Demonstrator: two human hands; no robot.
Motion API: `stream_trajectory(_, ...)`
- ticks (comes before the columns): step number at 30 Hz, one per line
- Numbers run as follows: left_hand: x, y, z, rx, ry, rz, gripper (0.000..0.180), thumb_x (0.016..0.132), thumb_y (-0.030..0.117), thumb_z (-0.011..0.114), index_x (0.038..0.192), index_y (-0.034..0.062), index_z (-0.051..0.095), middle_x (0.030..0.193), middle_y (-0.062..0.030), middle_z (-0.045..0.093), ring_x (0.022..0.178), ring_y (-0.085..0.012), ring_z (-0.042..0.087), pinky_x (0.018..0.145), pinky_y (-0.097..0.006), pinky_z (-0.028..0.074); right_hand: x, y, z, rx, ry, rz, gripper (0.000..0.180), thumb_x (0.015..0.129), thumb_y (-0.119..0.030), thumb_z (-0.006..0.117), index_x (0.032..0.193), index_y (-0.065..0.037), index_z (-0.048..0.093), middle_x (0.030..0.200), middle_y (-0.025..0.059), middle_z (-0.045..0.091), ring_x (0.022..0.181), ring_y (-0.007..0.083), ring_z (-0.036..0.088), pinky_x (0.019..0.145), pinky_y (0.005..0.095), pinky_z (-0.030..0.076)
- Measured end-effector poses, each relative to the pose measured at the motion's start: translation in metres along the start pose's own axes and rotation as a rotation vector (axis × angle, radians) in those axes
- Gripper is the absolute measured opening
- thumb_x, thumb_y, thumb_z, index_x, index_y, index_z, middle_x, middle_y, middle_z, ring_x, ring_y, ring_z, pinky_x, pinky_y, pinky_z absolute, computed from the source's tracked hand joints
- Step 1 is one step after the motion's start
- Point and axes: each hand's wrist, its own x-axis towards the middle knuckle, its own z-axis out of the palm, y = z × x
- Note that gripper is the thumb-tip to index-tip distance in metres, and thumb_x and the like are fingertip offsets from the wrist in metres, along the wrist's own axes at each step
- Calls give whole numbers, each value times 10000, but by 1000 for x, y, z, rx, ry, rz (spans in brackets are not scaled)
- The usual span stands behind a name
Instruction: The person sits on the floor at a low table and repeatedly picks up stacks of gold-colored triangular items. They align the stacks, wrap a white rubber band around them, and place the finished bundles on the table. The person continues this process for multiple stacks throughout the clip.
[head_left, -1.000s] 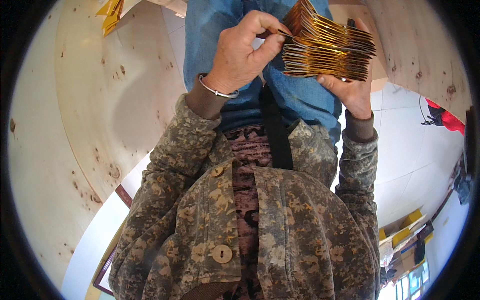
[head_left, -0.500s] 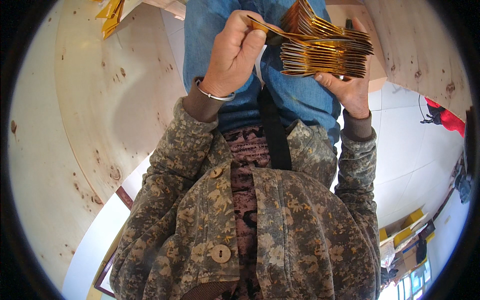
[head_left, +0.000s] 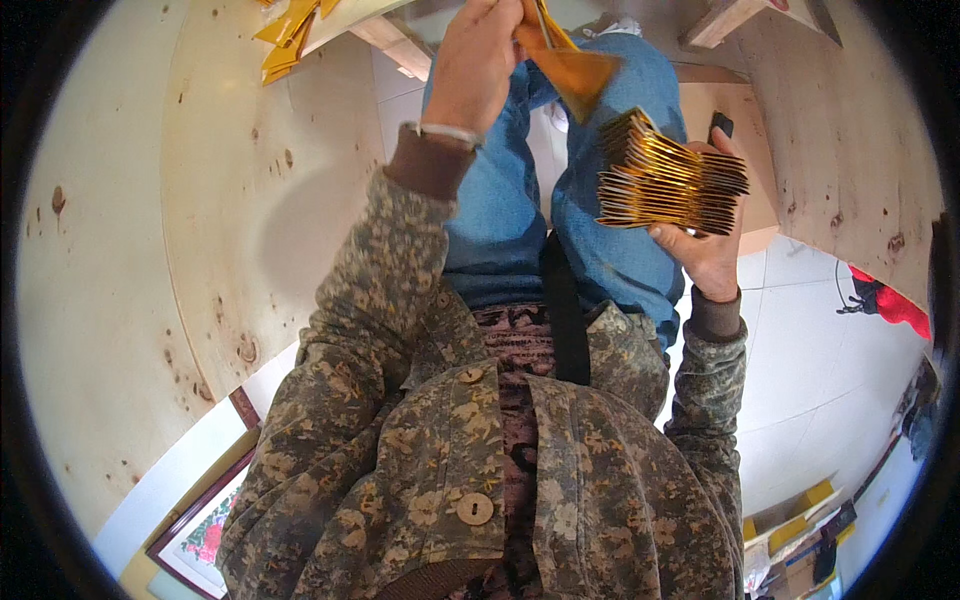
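Note:
My left hand (head_left: 475, 75) is raised near the top edge, its fingers closed on a shiny gold folded foil-paper piece (head_left: 580, 78), slightly blurred, which hangs to the right over my knees. A thick stack of similar gold folded pieces (head_left: 680, 185), pressed together with their edges fanned on the left, lies in my right hand (head_left: 712, 262). The right thumb presses the stack's near side; its fingers are largely hidden behind. Between the held piece and the stack there is a gap.
Pale wooden boards (head_left: 110, 300) flank me at left and right (head_left: 850, 130). More gold pieces (head_left: 290, 40) lie at the top left. A cardboard box (head_left: 755, 120) stands beyond my right hand, with a red item (head_left: 890, 302) farther right.
My left hand has moved up and away from the stack, with one gold piece now apart from it. The stack in my right hand sits lower in view.

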Motion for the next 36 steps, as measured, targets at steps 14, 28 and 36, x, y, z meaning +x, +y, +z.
stream_trajectory(14, 56, 52, 78, -720, -882, 397, 290, 995, 217, 532, 1211, 41, 615, 1130, -59, 625, 1055, -124, 563, 949, -290, 461, 0, 3, -3, -68, 13, 40, 1115, 628, -130, 894, 1482, -19, 185, 1358, 143, 418, 1217, 254, 502, 1023, 374, 476)
stream_trajectory(28, 17, 33, 34, -894, -832, 263, 732, 988, 613, 251, 1176, -7, 591, 1153, -127, 667, 1081, -208, 637, 975, -305, 463, -6, 8, 0, -108, 30, 14, 1066, 686, -305, 882, 1481, -50, 219, 1381, 166, 426, 1225, 293, 516, 994, 386, 507)
stream_trajectory(36, 1, 27, 40, -759, -576, 493, 549, 1015, 467, 379, 1109, 2, 656, 1217, -123, 632, 1116, -208, 589, 986, -308, 428, -4, 2, 2, -106, 17, 2, 1047, 681, -278, 885, 1467, -55, 229, 1370, 173, 434, 1235, 284, 509, 1018, 396, 487)
